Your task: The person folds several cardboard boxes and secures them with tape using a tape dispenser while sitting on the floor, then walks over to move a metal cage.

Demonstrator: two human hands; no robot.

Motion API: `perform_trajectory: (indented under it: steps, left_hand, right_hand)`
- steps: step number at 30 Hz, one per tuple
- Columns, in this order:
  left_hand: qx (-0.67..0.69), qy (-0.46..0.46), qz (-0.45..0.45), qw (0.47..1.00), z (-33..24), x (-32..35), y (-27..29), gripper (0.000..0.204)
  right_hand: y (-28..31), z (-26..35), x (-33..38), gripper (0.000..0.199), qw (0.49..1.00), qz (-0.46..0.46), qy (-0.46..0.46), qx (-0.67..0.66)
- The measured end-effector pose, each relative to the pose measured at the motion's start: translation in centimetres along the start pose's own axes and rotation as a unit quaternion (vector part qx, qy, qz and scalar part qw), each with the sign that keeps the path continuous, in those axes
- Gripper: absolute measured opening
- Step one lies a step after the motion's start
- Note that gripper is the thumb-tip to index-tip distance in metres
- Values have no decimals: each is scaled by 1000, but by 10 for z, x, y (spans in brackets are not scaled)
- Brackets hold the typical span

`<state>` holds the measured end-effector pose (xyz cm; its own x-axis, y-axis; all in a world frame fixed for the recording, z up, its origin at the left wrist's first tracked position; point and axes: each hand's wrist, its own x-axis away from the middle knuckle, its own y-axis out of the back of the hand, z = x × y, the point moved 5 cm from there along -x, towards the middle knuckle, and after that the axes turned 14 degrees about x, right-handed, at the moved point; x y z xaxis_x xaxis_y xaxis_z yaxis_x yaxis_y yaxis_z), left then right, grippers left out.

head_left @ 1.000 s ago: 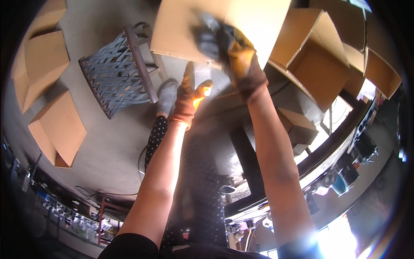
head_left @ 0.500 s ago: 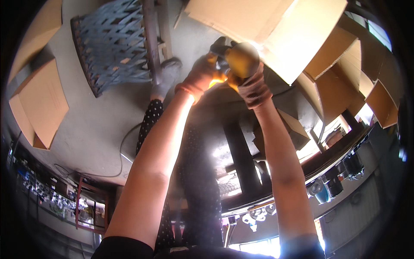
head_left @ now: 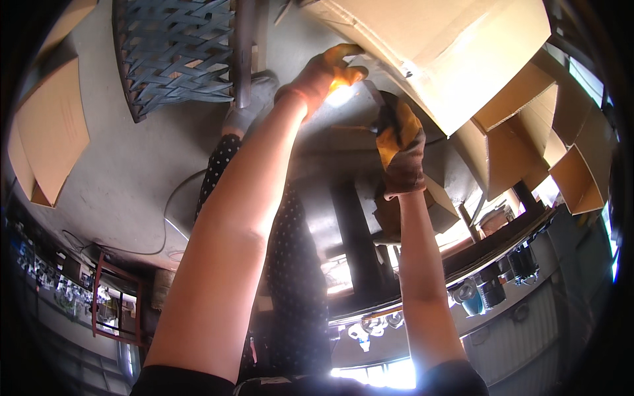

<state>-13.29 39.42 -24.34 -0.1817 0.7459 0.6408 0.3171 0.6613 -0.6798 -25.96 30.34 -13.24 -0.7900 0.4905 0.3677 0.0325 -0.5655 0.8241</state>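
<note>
I count two gloved hands up at one large cardboard box [head_left: 449,49] at the top of my view. My left hand [head_left: 323,72] has its fingers hooked over the box's lower edge, grasping it. My right hand [head_left: 399,142] sits just under the box; I cannot tell whether it grips anything. Three more open cartons [head_left: 528,132] stand at the right, one flat cardboard sheet [head_left: 49,129] lies left, and one blue woven basket [head_left: 175,49] is upper left.
</note>
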Motion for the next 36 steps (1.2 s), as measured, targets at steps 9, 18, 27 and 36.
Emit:
perform_trajectory:
  steps: [9, 18, 27, 36]
  left_hand:
    - [-228, 0, -14, 974, -16, -16, -8, 40]
    - [-115, 1, -1, 993, -14, -15, 1, 37]
    - [-131, -49, 23, 990, -8, -31, 1, 32]
    - [-376, -192, -68, 904, -4, -51, 15, 17]
  right_hand:
    - [16, 14, -8, 36, 934, -35, 27, 355]
    - [1, 22, -18, 33, 900, -22, -23, 435]
    - [9, 31, -19, 26, 930, 65, -139, 333]
    - [-56, -5, -61, 28, 989, -85, -117, 37]
